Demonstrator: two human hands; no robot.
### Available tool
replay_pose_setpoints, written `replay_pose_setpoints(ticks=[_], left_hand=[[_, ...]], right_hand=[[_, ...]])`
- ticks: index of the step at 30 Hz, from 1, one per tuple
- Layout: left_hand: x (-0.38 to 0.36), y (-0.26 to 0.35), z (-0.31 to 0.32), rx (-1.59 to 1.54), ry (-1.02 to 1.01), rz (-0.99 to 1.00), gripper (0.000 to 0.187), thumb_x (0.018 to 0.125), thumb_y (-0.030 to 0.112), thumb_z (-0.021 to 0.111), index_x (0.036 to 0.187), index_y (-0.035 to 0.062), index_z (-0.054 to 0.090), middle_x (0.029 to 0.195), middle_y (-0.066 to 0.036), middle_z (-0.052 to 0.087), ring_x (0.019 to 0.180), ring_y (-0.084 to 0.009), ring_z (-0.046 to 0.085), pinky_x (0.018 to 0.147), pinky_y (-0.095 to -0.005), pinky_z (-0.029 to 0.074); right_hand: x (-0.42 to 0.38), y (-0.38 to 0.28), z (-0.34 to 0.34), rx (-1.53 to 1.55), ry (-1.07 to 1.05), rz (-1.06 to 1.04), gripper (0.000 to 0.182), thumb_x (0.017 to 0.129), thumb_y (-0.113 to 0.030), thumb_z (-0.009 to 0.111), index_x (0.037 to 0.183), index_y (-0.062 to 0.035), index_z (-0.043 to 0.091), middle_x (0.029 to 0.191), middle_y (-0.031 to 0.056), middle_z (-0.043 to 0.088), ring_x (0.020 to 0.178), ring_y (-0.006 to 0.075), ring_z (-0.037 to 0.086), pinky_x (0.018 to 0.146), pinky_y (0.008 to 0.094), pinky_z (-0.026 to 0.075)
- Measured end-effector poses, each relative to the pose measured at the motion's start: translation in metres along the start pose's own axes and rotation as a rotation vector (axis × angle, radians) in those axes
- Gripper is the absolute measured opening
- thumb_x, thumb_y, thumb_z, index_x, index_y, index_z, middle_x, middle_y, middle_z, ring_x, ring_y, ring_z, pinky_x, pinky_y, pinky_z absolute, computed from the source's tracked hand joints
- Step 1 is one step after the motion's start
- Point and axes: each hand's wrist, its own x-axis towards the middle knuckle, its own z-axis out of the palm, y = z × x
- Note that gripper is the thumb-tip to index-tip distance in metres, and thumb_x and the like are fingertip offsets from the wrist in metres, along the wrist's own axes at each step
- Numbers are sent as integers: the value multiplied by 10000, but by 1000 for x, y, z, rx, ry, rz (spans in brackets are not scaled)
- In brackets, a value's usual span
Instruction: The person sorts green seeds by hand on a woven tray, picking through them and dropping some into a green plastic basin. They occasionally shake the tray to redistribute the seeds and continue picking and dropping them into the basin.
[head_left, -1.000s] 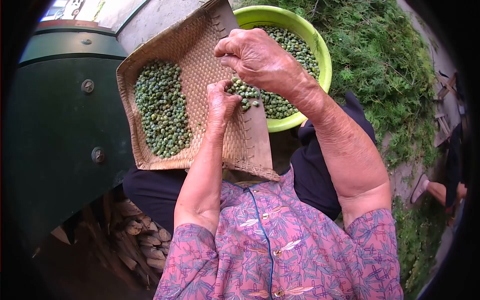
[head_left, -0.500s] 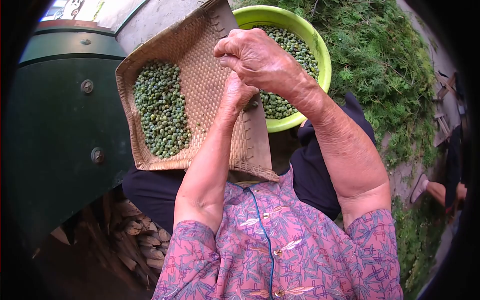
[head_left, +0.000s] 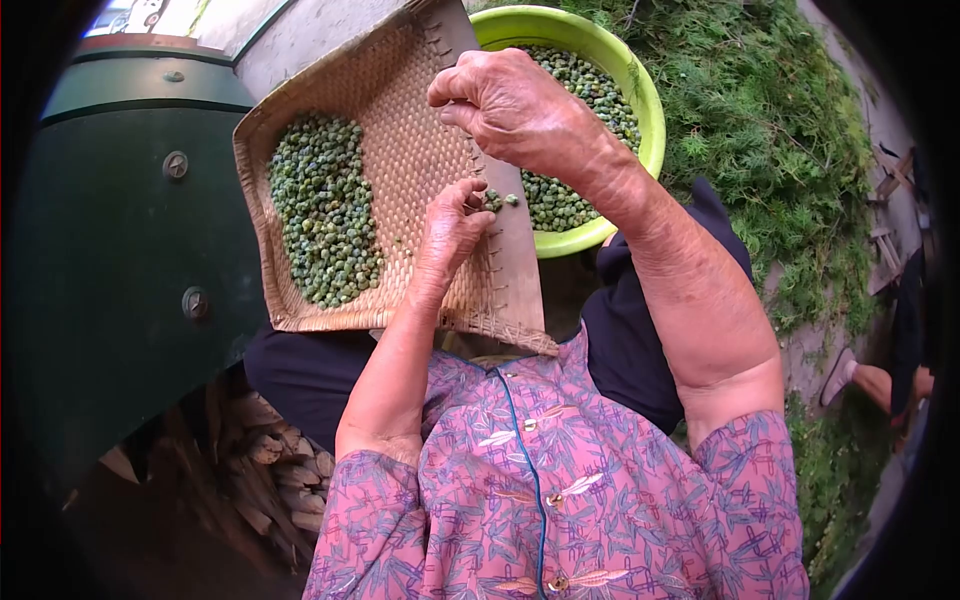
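Concrete ground behind; cut greenery on the right, green metal panel and firewood on the left. Woven basket rests over the knees, its flat lip overlapping the lime basin.

Likely trouble: lip berries are loose and roundish, and the lip shows no raised edge, so a finger nudge or a tilt could drop some between basin and knees. Basket seems propped mainly on the legs; a leg shift might tip it and slide the big pile too. Low right forearm could bump the basin rim.

Left grip: half-open, fingers part-curled, thumb apart, nothing seen held. Lip berries are just beside its fingertips; contact or not, can't tell. Big pile is well apart, along the basket's left side. Right grip: fingers drawn together, raised over lip and basin; can't tell if anything's pinched. Basin berries lie beneath, partly hidden by it.
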Motion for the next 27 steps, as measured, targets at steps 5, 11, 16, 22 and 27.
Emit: replay_pose_setpoints(ticks=[5,11,16,22,27], left_hand=[[-1,17,27,236,183,184,325,683,18,678,1003,31,621,886,-141,592,805,-251,601,755,-327,494],[1,38,59,-185,17,211,339,695,8,644,1032,13,606,925,-157,593,801,-254,608,752,-332,493],[-19,29,27,-70,123,112,238,742,49,632,975,1,626,908,-142,617,810,-246,619,754,-324,493],[-33,-20,-10,230,329,-7,190,748,137,650,893,14,645,872,-186,621,838,-335,606,778,-396,474],[-30,-16,-6,252,326,-42,160,729,137,666,811,2,636,820,-181,610,816,-331,593,760,-397,464]], right_hand=[[0,0,1,-1,1,-11,192,802,-174,649,939,-41,663,837,138,627,774,303,629,702,367,501],[-1,1,-1,40,14,-4,184,800,-165,648,930,-36,669,830,124,634,763,296,628,699,363,499],[-2,2,-1,17,20,-29,179,798,-148,649,932,-32,671,851,122,643,780,291,627,711,358,496],[-1,-3,-2,25,-4,-25,182,800,-151,647,933,-27,669,852,124,643,788,285,628,720,352,493],[-3,-1,1,19,15,-81,176,805,-137,643,938,-25,667,842,123,643,776,279,628,711,343,493]])
